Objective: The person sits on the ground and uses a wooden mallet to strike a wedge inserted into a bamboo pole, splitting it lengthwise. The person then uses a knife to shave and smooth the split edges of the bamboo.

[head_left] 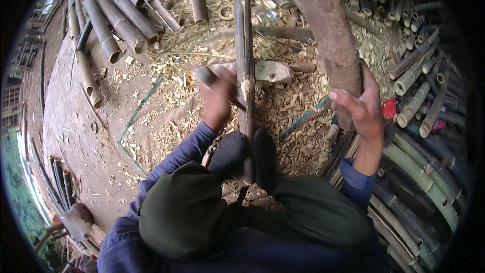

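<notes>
My right hand [368, 114] is wrapped round the narrow end of a thick, rough wooden mallet [326, 25], raised with its broad end up and away from me. My left hand [217, 102] is closed round the handle of a chisel-like tool [205, 77]; its dark narrow end touches or passes by the side of a bamboo pole [246, 65]. The pole points away from me, with a long split along its far part and a pale cut spot midway. Its near end is clamped between my dark-covered feet [230, 155]. Part of the left fingers is blurred.
Under the pole lies a pale wooden block [273, 72] on a ground sheet strewn with wood chips [298, 103]. Cut bamboo lengths [108, 25] lie at the far left. More bamboo [419, 83] is piled along the right, close to my right arm.
</notes>
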Demonstrator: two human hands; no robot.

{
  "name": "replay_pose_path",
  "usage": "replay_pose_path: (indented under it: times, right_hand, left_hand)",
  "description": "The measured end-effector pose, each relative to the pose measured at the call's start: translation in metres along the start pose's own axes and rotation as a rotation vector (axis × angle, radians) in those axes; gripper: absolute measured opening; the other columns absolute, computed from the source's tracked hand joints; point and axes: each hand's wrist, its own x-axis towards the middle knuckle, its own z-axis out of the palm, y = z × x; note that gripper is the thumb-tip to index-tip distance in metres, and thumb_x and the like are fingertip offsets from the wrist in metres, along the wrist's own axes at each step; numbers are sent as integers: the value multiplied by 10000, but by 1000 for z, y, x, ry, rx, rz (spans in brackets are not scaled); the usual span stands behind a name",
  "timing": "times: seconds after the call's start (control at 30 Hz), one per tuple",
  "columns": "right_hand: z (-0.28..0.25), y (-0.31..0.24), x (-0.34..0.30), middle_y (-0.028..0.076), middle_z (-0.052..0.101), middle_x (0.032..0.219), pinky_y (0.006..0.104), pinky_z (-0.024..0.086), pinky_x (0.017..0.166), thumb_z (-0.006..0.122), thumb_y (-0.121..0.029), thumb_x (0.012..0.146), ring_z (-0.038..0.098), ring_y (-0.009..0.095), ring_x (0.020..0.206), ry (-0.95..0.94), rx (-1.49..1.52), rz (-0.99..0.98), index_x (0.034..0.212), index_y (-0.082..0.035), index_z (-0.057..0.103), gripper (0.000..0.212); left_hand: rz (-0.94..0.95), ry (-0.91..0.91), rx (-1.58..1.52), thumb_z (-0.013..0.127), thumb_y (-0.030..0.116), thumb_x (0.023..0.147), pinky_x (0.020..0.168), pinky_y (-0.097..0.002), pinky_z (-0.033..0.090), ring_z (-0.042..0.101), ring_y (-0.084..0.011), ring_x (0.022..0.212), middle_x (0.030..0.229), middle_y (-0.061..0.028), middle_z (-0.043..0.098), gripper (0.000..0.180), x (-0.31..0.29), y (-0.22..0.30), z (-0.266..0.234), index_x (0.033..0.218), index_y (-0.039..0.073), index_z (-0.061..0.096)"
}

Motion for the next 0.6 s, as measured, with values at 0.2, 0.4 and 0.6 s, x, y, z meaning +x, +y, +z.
replay_pose_path:
  times: [0.2, 0.4, 0.6]
  right_hand:
    - [-24, 37, -24, 101, 628, 1107, 298, 514, 803, 791, -303, 740, 612, 162, 911, 150, 93, 204, 1326, 36, 520, 728]
    - [-12, 49, -21, 93, 625, 1086, 288, 524, 710, 786, -326, 740, 617, 152, 846, 147, 117, 159, 1322, 28, 527, 729]
    - [-9, 47, -26, 84, 627, 1033, 287, 516, 672, 780, -309, 737, 614, 143, 775, 111, 133, 240, 1321, 25, 531, 717]
  left_hand:
    - [-363, -336, -640, 627, 226, 910, 467, -231, 254, 348, -61, 543, 682, 75, 416, 148, 82, 33, 10, 837, 158, 518]
    - [-382, -903, -100, 642, 241, 936, 424, -253, 352, 494, -89, 505, 645, 6, 551, 249, 54, 9, 96, 1078, 45, 697]
    - [-123, -996, 260, 708, 273, 907, 535, -264, 431, 527, -104, 559, 653, 1, 575, 258, 55, 0, 108, 988, 35, 769]
